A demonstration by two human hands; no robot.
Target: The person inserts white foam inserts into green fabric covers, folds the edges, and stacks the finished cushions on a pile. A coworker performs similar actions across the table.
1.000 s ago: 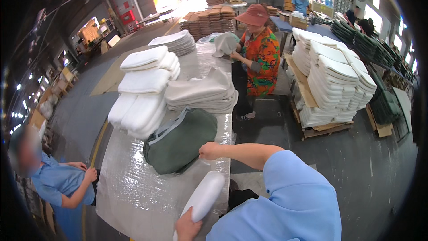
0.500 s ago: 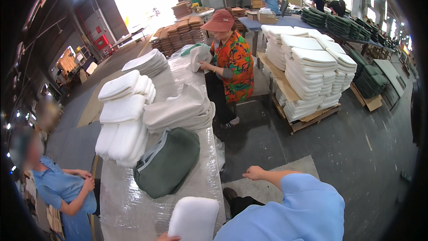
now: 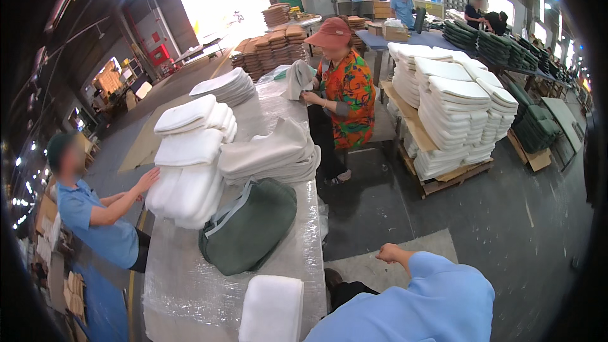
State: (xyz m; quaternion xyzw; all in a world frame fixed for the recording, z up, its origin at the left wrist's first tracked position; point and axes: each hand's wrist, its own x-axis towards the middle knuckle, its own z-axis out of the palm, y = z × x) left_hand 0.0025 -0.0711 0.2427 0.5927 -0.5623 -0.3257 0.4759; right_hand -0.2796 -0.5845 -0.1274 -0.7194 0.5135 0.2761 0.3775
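Note:
A white padded cushion piece point(image 3: 272, 309) with rounded corners lies at the near edge of the plastic-covered table point(image 3: 183, 297). My left hand does not show. My right hand point(image 3: 388, 253) hangs out to the right of the table, its fingers curled closed, with nothing visible in them. Beyond the white piece sits a dark green fabric cover point(image 3: 253, 228) with a pale grey edge strip, bulging and slumped on its side. Behind it are stacked light grey fabric covers point(image 3: 269, 155). Left of these rises a pile of folded white pads point(image 3: 183, 183).
At the left, a co-worker in blue point(image 3: 104, 221) has a hand against the white pile. Across the table a person in a red cap point(image 3: 348, 95) handles a grey cover. Stacked white pads point(image 3: 453, 101) fill a pallet at right. Flat white pieces point(image 3: 225, 85) lie at the table's far end.
My left hand, beside the white piece before, has left the view. The co-worker at left has unclasped their hands and reached to the white pile. The whole view has shifted slightly.

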